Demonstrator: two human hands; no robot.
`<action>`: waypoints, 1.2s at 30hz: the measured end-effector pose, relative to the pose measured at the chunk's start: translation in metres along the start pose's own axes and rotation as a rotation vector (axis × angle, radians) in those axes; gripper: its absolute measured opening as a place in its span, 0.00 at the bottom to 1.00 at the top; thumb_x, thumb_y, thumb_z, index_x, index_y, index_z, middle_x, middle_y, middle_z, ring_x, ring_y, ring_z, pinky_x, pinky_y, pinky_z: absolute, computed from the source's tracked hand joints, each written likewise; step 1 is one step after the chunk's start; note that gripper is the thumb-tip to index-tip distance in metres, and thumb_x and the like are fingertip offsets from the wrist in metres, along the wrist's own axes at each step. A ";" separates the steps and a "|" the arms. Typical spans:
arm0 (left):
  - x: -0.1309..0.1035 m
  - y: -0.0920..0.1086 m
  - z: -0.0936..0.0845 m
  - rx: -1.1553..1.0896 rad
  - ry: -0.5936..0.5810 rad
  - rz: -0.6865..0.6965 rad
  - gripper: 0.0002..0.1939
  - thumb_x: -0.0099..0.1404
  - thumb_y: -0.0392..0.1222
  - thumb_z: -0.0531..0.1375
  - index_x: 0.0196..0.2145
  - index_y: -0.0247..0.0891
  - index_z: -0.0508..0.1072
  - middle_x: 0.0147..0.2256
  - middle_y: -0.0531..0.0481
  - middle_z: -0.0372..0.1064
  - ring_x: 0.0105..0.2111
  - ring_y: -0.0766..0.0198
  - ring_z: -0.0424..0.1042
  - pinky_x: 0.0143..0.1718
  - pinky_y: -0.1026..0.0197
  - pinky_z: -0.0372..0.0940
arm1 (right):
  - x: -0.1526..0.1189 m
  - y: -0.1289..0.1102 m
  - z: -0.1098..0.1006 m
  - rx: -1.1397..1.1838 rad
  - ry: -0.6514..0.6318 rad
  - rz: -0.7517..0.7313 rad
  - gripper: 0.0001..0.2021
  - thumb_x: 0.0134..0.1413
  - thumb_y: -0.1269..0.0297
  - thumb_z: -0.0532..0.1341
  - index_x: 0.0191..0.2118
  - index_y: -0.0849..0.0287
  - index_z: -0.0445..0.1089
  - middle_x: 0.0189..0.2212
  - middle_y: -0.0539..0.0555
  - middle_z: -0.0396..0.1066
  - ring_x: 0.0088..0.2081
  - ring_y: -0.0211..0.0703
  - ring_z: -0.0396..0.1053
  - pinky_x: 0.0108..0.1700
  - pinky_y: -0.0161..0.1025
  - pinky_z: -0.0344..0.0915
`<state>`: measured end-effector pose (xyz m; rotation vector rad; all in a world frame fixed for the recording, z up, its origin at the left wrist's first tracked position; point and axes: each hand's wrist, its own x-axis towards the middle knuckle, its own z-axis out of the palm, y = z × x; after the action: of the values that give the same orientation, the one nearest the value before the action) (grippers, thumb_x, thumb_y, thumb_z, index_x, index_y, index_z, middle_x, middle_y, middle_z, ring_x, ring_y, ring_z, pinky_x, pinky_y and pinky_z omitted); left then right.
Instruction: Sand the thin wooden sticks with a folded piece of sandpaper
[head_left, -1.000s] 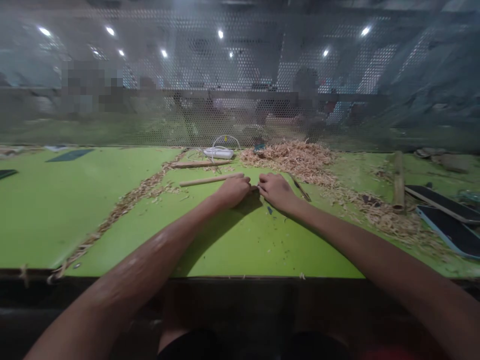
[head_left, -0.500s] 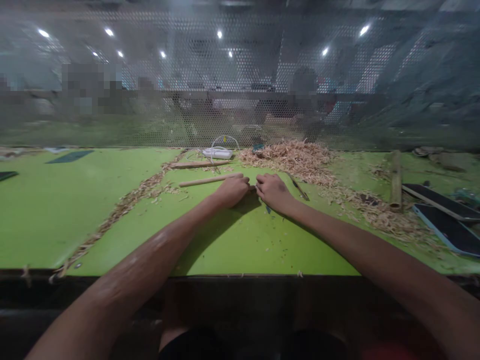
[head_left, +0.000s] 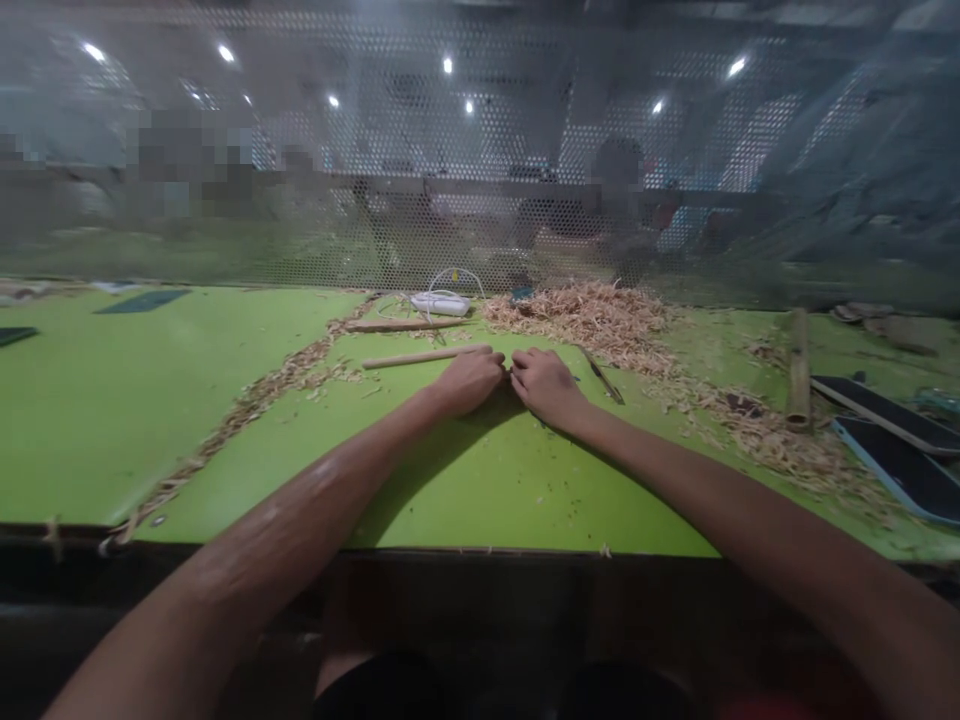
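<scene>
My left hand [head_left: 472,380] has its fingers curled closed, low over the green table. Close beside it on the right, my right hand [head_left: 544,382] is also closed, the fingertips of both nearly meeting. Whatever they hold between them is too small and hidden to make out. A pale wooden stick [head_left: 420,357] lies on the table, its right end reaching my left hand's knuckles. Just right of my right hand rests a thin dark tool [head_left: 602,377], lying at a slant.
Wood shavings [head_left: 592,318] are heaped behind the hands. A white power strip [head_left: 441,304] with a cable and a flat wooden strip [head_left: 405,325] lie at the back. At right are a bamboo tube [head_left: 799,375] and two phones [head_left: 900,465]. A perforated screen stands behind.
The view has tilted slightly. My left hand has moved a little to the right, and the gap between the hands looks narrower. Both hands stay closed.
</scene>
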<state>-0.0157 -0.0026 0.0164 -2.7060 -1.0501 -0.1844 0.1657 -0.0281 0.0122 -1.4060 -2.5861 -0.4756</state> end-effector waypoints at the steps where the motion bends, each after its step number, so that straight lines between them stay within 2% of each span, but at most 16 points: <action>1: 0.000 0.000 0.000 -0.007 0.001 -0.006 0.18 0.79 0.37 0.53 0.41 0.30 0.82 0.42 0.37 0.77 0.45 0.52 0.72 0.46 0.55 0.67 | 0.001 -0.002 -0.001 0.003 -0.001 -0.008 0.17 0.78 0.69 0.54 0.49 0.66 0.81 0.52 0.65 0.80 0.52 0.54 0.72 0.52 0.48 0.61; 5: -0.001 0.000 -0.002 -0.013 0.013 -0.019 0.17 0.79 0.36 0.53 0.40 0.31 0.82 0.42 0.37 0.77 0.45 0.53 0.72 0.47 0.55 0.67 | -0.001 -0.002 -0.006 -0.047 -0.013 -0.043 0.19 0.79 0.67 0.52 0.50 0.66 0.81 0.53 0.65 0.80 0.52 0.55 0.72 0.51 0.49 0.61; 10: -0.001 0.001 -0.005 -0.033 0.007 -0.036 0.21 0.81 0.41 0.51 0.40 0.30 0.82 0.41 0.36 0.77 0.44 0.52 0.73 0.45 0.54 0.67 | -0.008 0.010 -0.011 -0.133 -0.002 0.008 0.17 0.77 0.67 0.53 0.45 0.60 0.82 0.48 0.63 0.81 0.49 0.58 0.72 0.50 0.52 0.62; 15: 0.001 0.003 -0.007 -0.023 -0.009 -0.067 0.22 0.82 0.40 0.50 0.41 0.29 0.82 0.41 0.36 0.77 0.44 0.52 0.74 0.46 0.54 0.66 | -0.008 0.012 -0.009 -0.104 0.015 0.010 0.18 0.76 0.68 0.53 0.45 0.57 0.82 0.48 0.64 0.80 0.49 0.62 0.72 0.50 0.55 0.64; 20: 0.001 0.003 -0.007 -0.055 -0.003 -0.057 0.18 0.80 0.36 0.52 0.42 0.29 0.82 0.43 0.36 0.77 0.45 0.52 0.74 0.46 0.55 0.67 | -0.005 0.004 -0.008 -0.078 -0.026 -0.062 0.16 0.77 0.66 0.54 0.49 0.62 0.82 0.50 0.63 0.81 0.51 0.57 0.73 0.52 0.51 0.65; 23: 0.002 0.002 -0.007 -0.082 0.003 -0.073 0.19 0.80 0.35 0.51 0.42 0.29 0.82 0.42 0.35 0.77 0.45 0.52 0.74 0.46 0.55 0.67 | -0.006 0.005 -0.011 -0.116 -0.017 -0.059 0.16 0.78 0.66 0.54 0.53 0.64 0.80 0.51 0.63 0.80 0.53 0.58 0.71 0.52 0.52 0.64; 28: 0.005 0.004 -0.007 -0.095 0.001 -0.083 0.21 0.82 0.39 0.51 0.44 0.28 0.83 0.41 0.34 0.77 0.45 0.51 0.75 0.44 0.56 0.68 | -0.008 0.018 -0.006 -0.133 0.007 0.018 0.15 0.76 0.68 0.55 0.47 0.61 0.81 0.49 0.67 0.80 0.52 0.62 0.71 0.48 0.52 0.63; 33: 0.002 0.008 -0.009 -0.092 -0.006 -0.120 0.18 0.81 0.36 0.52 0.46 0.28 0.82 0.44 0.35 0.77 0.48 0.51 0.73 0.42 0.56 0.68 | -0.003 0.021 0.005 -0.038 0.077 -0.088 0.18 0.77 0.66 0.53 0.45 0.58 0.82 0.45 0.64 0.80 0.48 0.58 0.72 0.48 0.50 0.65; 36: 0.000 0.010 -0.011 -0.107 -0.003 -0.118 0.17 0.81 0.36 0.53 0.46 0.28 0.82 0.46 0.36 0.77 0.48 0.51 0.73 0.43 0.55 0.67 | -0.004 0.023 0.008 -0.013 0.119 -0.119 0.18 0.77 0.65 0.53 0.47 0.61 0.82 0.45 0.64 0.81 0.47 0.58 0.73 0.46 0.51 0.66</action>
<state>-0.0099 -0.0126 0.0252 -2.7401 -1.2356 -0.2639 0.1869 -0.0170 0.0083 -1.1936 -2.5838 -0.5755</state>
